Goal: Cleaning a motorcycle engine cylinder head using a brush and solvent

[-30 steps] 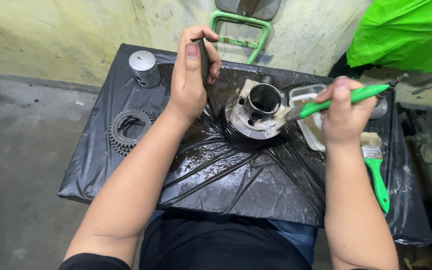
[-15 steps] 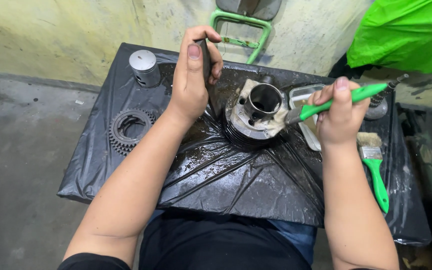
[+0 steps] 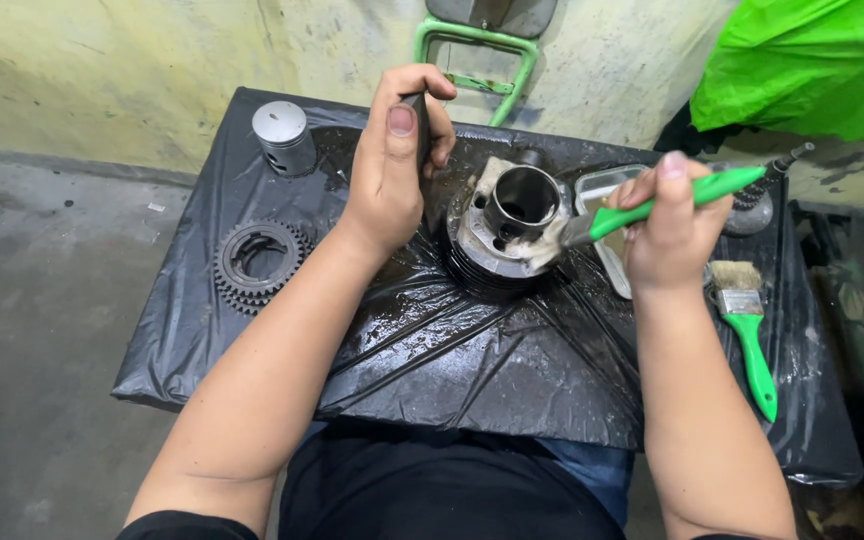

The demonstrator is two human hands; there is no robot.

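Note:
A metal engine cylinder (image 3: 512, 225) with cooling fins stands upright on a black plastic sheet (image 3: 452, 340) spread over a low table. My right hand (image 3: 667, 225) grips a green-handled brush (image 3: 652, 205) whose bristles touch the cylinder's right rim. My left hand (image 3: 392, 160) is raised to the left of the cylinder and closed around a small dark object (image 3: 419, 125); I cannot make out what it is.
A silver piston (image 3: 284, 135) stands at the sheet's far left. A dark gear (image 3: 257, 262) lies on the left. A second green-handled brush (image 3: 747, 325) lies at the right, beside a shallow metal tray (image 3: 602, 195). A green metal frame (image 3: 477, 60) leans on the wall.
The brush bristles have moved slightly along the cylinder's right rim. My left hand stays raised with the dark object, shifted only a little.

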